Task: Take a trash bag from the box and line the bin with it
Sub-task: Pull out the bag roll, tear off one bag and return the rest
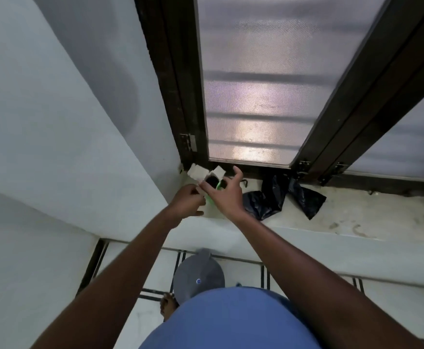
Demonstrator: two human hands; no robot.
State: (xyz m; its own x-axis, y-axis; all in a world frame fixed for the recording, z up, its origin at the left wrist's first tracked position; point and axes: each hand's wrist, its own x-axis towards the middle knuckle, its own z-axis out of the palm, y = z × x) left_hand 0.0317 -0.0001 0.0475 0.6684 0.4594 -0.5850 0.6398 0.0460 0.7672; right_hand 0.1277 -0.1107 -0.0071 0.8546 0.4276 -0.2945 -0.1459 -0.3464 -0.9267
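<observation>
A small white and green box (207,178) with its top flaps open stands on the window ledge (357,217) in the left corner. Its dark inside shows between the flaps. My left hand (185,201) grips the box's near left side. My right hand (224,195) rests on the box's right side with the fingers spread over the opening. A black trash bag (271,197) lies crumpled on the ledge just right of my right hand. The grey bin (198,275) with its lid on stands on the floor below, close to my body.
A dark-framed window with frosted panes (256,84) rises right behind the ledge. A pale wall (67,122) closes the left side. The tiled floor (294,278) with dark lines lies below, and a bare foot (167,304) shows beside the bin.
</observation>
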